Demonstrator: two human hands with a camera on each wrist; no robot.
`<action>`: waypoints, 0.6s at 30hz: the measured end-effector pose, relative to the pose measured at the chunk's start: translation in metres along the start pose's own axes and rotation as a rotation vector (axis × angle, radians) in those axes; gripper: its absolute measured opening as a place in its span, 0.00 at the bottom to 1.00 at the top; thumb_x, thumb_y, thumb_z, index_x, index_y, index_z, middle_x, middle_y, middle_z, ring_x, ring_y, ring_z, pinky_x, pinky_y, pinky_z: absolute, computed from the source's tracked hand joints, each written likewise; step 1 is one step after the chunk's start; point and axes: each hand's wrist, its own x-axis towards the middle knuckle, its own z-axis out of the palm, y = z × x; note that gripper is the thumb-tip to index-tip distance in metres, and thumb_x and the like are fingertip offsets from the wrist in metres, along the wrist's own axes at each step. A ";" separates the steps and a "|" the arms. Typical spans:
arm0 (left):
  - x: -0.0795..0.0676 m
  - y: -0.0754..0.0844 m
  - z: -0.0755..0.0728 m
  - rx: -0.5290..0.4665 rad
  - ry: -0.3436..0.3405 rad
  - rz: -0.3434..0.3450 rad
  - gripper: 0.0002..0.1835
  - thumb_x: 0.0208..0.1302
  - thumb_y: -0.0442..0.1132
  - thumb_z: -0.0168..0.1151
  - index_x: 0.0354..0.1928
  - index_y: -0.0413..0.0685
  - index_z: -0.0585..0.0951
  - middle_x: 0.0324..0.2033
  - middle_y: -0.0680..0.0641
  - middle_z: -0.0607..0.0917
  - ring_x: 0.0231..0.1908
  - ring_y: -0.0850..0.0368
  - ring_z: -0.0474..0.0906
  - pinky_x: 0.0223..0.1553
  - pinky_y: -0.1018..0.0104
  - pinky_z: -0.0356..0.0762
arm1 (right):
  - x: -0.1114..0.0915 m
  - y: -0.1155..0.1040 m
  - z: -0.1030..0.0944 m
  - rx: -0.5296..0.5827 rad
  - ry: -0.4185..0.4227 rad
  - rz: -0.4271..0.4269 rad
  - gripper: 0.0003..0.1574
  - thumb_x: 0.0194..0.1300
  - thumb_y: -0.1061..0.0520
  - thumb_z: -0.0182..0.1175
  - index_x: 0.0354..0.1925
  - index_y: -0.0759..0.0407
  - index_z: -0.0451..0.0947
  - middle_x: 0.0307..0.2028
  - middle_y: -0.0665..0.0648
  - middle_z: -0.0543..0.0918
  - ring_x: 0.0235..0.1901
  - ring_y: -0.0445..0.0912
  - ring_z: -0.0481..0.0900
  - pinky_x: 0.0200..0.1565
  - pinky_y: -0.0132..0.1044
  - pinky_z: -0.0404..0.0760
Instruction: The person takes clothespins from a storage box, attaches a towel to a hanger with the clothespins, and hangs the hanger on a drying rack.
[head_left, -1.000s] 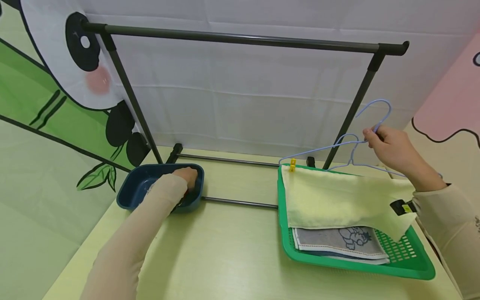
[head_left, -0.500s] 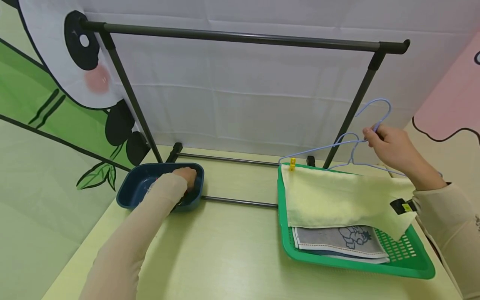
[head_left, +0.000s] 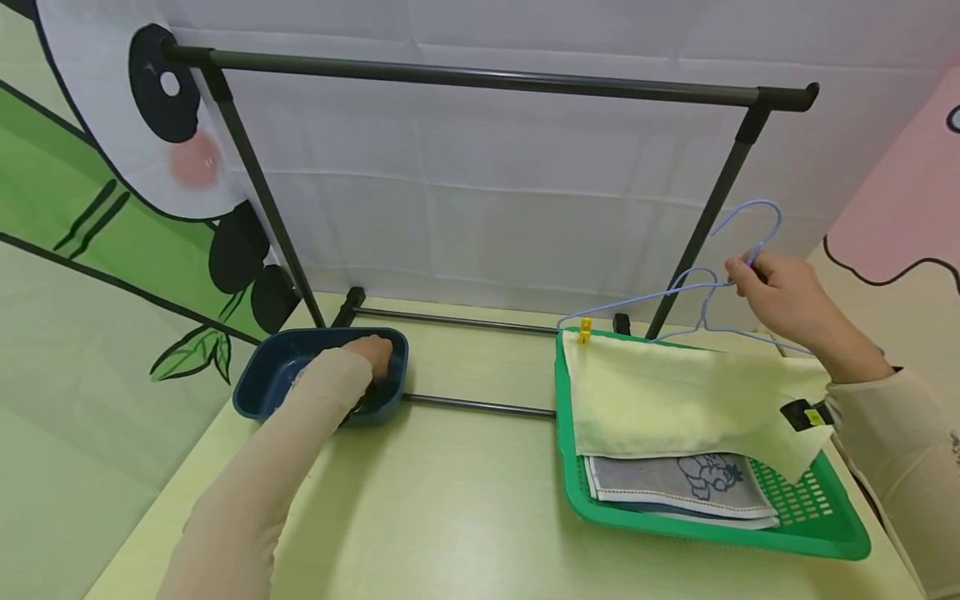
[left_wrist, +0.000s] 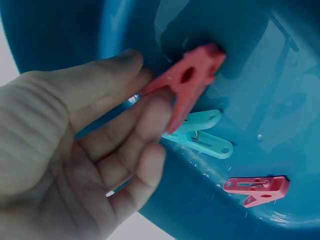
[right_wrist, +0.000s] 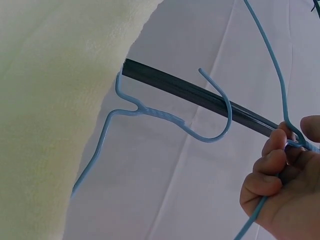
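Blue tub (left_wrist: pixel 250 45): red peg (left_wrist: pixel 187 82) pinched, L hand (left_wrist: pixel 85 150).

left hand (head_left: pixel 372 352) in blue basin (head_left: pixel 264 381), right hand (head_left: pixel 780 293) holding wire hanger (head_left: pixel 693 287)
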 end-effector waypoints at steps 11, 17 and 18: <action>-0.010 -0.002 -0.006 0.012 0.165 0.091 0.08 0.59 0.28 0.57 0.26 0.44 0.83 0.27 0.46 0.80 0.28 0.51 0.72 0.31 0.58 0.72 | 0.001 0.001 0.001 -0.007 0.003 -0.007 0.30 0.74 0.41 0.39 0.35 0.64 0.73 0.36 0.65 0.77 0.23 0.49 0.66 0.24 0.39 0.62; -0.012 -0.005 -0.010 0.010 0.198 0.140 0.05 0.59 0.27 0.57 0.33 0.42 0.81 0.28 0.47 0.79 0.32 0.50 0.75 0.37 0.55 0.74 | 0.000 0.000 0.000 -0.016 0.011 -0.006 0.28 0.74 0.42 0.41 0.39 0.64 0.74 0.36 0.64 0.78 0.24 0.46 0.69 0.23 0.39 0.62; -0.011 -0.006 -0.010 0.008 0.204 0.143 0.05 0.59 0.27 0.58 0.33 0.43 0.80 0.28 0.47 0.79 0.32 0.50 0.75 0.37 0.54 0.74 | 0.000 0.000 -0.001 -0.016 0.011 -0.009 0.28 0.74 0.42 0.41 0.40 0.65 0.74 0.36 0.65 0.78 0.25 0.45 0.70 0.23 0.39 0.63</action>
